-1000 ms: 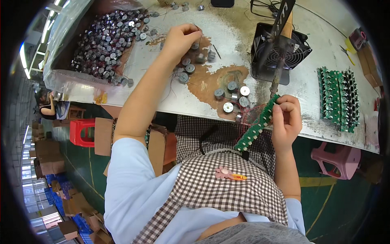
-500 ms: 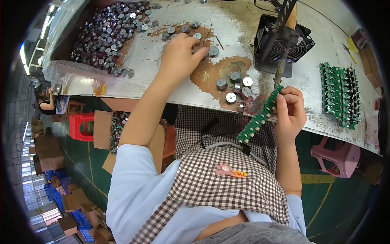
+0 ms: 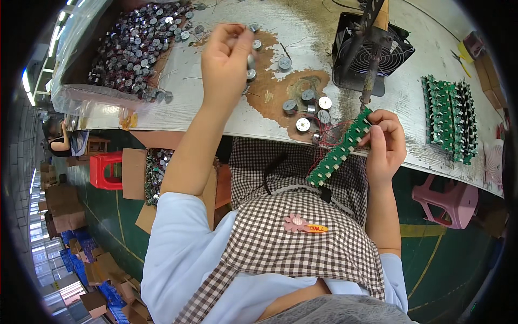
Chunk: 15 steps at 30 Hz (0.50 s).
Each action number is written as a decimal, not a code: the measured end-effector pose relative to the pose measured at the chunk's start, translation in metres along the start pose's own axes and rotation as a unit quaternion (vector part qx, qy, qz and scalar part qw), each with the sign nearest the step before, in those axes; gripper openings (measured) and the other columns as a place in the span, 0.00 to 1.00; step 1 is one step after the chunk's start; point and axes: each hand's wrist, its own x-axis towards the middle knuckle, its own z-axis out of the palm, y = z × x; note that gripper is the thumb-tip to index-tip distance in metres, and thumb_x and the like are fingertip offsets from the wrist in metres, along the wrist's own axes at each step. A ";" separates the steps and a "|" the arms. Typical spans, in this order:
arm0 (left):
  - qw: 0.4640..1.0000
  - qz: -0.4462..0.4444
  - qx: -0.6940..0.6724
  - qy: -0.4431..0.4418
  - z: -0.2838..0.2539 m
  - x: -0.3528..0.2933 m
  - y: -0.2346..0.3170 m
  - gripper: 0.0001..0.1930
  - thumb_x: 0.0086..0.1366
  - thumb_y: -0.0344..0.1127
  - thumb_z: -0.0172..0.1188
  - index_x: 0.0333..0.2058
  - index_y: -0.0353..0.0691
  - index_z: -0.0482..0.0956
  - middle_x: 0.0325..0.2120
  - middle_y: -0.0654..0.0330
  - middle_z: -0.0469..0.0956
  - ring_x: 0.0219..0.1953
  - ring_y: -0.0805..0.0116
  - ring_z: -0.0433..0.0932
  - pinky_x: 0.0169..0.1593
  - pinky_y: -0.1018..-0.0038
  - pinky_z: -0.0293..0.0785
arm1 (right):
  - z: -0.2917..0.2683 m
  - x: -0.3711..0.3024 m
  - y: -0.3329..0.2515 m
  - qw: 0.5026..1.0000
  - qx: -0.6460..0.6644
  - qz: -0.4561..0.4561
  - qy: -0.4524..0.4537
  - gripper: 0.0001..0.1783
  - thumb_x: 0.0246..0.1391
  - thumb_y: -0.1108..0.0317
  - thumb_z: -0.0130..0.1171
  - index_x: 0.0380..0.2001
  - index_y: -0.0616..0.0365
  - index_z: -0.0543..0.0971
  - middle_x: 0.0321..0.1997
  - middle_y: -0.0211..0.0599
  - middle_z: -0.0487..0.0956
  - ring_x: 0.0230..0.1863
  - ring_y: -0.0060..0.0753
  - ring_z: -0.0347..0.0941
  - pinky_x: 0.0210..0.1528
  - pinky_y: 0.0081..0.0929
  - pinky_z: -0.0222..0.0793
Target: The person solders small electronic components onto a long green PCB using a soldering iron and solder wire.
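My left hand (image 3: 224, 65) is raised above the table with its fingers pinched together. A small round motor (image 3: 250, 61), blurred by motion, hangs beside the fingers; its wires are hard to see. Another motor (image 3: 251, 74) lies just below it. With thumb and fingers, my right hand (image 3: 386, 141) grips a green circuit board strip (image 3: 339, 156) with white parts along it. The strip slants over the table's front edge, its upper end close under the tip of a soldering iron (image 3: 369, 89). Red wires (image 3: 329, 132) run from the strip to a cluster of silver motors (image 3: 302, 125).
A plastic-lined box (image 3: 91, 93) full of motors stands at the left. Behind the iron is a black fan (image 3: 372, 54). Stacked green boards (image 3: 450, 119) and pliers (image 3: 463, 69) lie at the right. Red (image 3: 106, 170) and pink stools (image 3: 445, 202) stand below the table.
My left hand has lifted from the loose motors and moved away and slightly left, a blurred motor now beside its fingers. My right hand keeps the board strip almost in place.
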 end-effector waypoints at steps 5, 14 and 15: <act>0.959 -0.235 -0.102 -0.123 0.007 -0.036 0.012 0.07 0.65 0.34 0.56 0.36 0.36 0.74 0.23 0.64 0.76 0.23 0.79 0.71 0.28 0.83 0.65 | -0.002 0.002 0.002 0.999 -0.009 -0.021 -0.029 0.03 0.53 0.82 0.51 0.29 0.66 0.69 0.42 0.40 0.72 0.27 0.14 0.67 0.27 0.11 0.64; 0.947 -0.251 -0.092 -0.178 0.035 -0.064 0.005 0.08 0.60 0.31 0.61 0.33 0.31 0.79 0.23 0.65 0.76 0.23 0.85 0.69 0.26 0.85 0.64 | 0.008 -0.004 -0.004 0.997 -0.059 -0.036 -0.026 0.04 0.51 0.81 0.58 0.29 0.68 0.73 0.41 0.40 0.72 0.24 0.14 0.68 0.25 0.11 0.65; 0.954 -0.228 -0.031 -0.194 0.038 -0.066 0.006 0.07 0.60 0.31 0.61 0.33 0.31 0.79 0.23 0.65 0.76 0.23 0.85 0.70 0.26 0.85 0.64 | 0.008 -0.005 -0.004 0.997 -0.062 -0.034 -0.022 0.04 0.51 0.81 0.58 0.29 0.68 0.73 0.41 0.40 0.72 0.24 0.14 0.68 0.25 0.11 0.65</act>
